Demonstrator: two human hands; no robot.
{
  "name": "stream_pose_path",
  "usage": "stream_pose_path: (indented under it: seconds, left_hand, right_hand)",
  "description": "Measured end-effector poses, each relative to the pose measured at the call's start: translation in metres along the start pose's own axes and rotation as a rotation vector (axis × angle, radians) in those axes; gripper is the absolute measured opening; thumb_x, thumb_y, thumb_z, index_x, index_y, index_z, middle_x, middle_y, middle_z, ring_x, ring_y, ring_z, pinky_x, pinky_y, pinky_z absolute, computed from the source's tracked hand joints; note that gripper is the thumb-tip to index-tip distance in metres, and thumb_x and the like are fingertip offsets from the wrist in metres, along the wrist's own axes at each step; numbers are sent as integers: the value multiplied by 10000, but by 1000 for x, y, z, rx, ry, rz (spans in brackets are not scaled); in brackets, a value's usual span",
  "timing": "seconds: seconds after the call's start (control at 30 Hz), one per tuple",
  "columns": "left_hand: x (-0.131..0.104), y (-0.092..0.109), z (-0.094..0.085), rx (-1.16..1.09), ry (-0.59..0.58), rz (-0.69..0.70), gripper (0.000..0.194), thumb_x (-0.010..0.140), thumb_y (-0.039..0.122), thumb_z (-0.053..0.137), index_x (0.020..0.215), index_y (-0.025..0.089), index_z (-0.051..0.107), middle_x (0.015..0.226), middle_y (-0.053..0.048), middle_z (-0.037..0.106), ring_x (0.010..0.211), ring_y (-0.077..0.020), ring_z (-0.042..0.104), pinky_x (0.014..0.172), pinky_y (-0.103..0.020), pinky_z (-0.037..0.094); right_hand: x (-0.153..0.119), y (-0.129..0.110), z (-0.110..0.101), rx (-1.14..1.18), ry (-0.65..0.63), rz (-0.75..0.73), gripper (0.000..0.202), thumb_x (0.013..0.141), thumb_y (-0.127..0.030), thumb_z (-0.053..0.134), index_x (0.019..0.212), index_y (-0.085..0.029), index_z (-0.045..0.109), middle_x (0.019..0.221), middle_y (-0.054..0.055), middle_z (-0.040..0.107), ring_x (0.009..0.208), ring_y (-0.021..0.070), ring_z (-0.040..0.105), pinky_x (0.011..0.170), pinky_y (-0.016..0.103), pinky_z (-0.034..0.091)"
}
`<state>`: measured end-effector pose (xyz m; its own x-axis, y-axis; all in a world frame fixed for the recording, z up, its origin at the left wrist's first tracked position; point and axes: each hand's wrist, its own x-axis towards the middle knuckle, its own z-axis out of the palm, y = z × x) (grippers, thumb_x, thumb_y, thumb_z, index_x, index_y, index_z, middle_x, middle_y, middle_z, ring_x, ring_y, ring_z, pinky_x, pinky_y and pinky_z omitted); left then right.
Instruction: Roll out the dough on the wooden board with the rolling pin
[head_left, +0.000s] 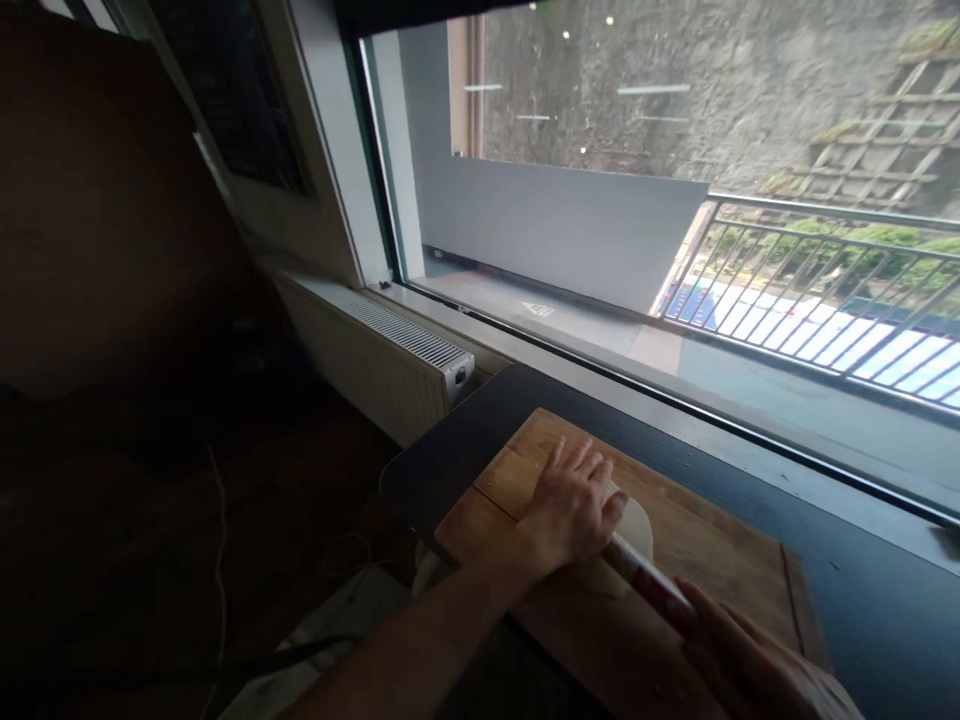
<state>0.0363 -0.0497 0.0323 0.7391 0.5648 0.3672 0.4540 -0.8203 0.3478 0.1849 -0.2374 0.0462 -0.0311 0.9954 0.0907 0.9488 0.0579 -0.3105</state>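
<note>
A wooden rolling pin (652,585) lies slantwise over a flat, pale sheet of dough (636,522). Beneath both is a wooden board (720,525). My left hand (574,505) rests on the pin's far-left part, palm down, with its fingers stretched out and spread over the dough and board. At the pin's nearer right end is my right hand (739,655), its fingers around that end and partly lost in shadow. My left hand and the pin hide part of the dough.
The board lies on a dark table (450,450) against a window sill (600,390). A white radiator (375,345) stands beyond the table's left corner. A pale cable (220,560) runs down the dark left side. Outside the glass is a metal railing (825,290).
</note>
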Motion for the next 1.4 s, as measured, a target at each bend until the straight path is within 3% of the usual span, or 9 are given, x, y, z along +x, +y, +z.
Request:
stream_pose_path:
  seconds: [0.17,0.33,0.5,0.63,0.8,0.9,1.1,1.3,1.4]
  left_hand:
    - [20,-4,0,-31,-90,-50,512,938,473,248,1078,142,613,1114,-114,621,1136,-268,478,1048,-520,231]
    - [-63,-4,-15,-61,22,-4,348,923,370,385,1188,194,528,1159,-64,582,1121,-225,472,1074,-489,212]
    - [-143,-24,-32,61,100,-255,290,897,296,460,1154,187,538,1047,-74,607,972,-236,539,926,-470,386]
    - [-180,-24,-40,62,132,-334,268,904,330,456,1123,204,547,971,-62,637,851,-208,593,772,-376,478]
    - [-189,-13,-33,14,239,-275,355,898,341,446,1232,232,500,926,-62,667,772,-190,633,680,-302,511]
    - [-189,-19,-32,4,269,-248,403,884,350,452,1276,264,483,882,-56,668,719,-188,636,634,-291,516]
    - [-194,-44,-24,21,254,-142,453,841,372,495,1274,241,501,686,-29,633,521,-160,585,467,-251,471]
    - [-193,-57,-28,-86,262,-258,462,858,329,468,1309,226,452,781,-45,653,617,-174,620,530,-263,497]
    - [-198,-59,-32,-98,239,-282,507,839,288,490,1336,228,411,828,-50,647,657,-182,624,555,-273,508]
  right_hand:
    - [11,21,10,-220,77,91,447,884,-357,435,1324,-430,402,1170,-29,629,879,189,671,600,242,544]
    - [35,25,9,-241,35,51,391,842,-410,513,1233,-391,517,1113,-1,641,757,170,671,460,214,457]
    - [99,-13,9,-51,-84,-210,292,831,-435,536,1077,-313,636,985,21,658,765,156,633,615,244,467]
    - [164,-33,27,58,88,-288,329,917,-393,386,1083,-258,637,1077,48,633,952,181,586,790,303,452]
    - [233,-42,45,80,317,-194,357,922,-373,349,923,-218,671,949,56,662,892,189,583,804,331,439]
    - [231,-44,51,78,353,-171,358,923,-369,337,933,-220,662,957,55,657,898,192,577,804,333,439]
    - [163,-37,52,-90,152,-268,383,942,-295,274,1086,-253,626,1123,34,610,1112,206,496,980,423,348]
    - [232,-67,59,-209,5,-277,371,932,-359,320,1185,-289,582,1261,9,553,1249,212,403,1022,417,345]
    - [234,-67,62,-238,-31,-292,399,928,-371,330,1259,-271,528,1331,18,504,1292,221,359,1041,436,334]
